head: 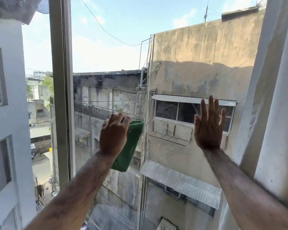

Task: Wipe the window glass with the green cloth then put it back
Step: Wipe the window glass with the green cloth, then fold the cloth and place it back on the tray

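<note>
The window glass (165, 80) fills the middle of the head view, with buildings and sky seen through it. A folded green cloth (130, 146) lies flat against the pane, low and left of centre. My left hand (114, 133) grips its upper part and presses it to the glass. My right hand (209, 125) is flat on the pane further right, fingers spread and pointing up, holding nothing. Part of the cloth is hidden behind my left hand and wrist.
A grey vertical window frame (61, 97) stands just left of the cloth. A white curtain (276, 97) hangs along the right edge, close to my right forearm. Left of the frame another white building and a street show.
</note>
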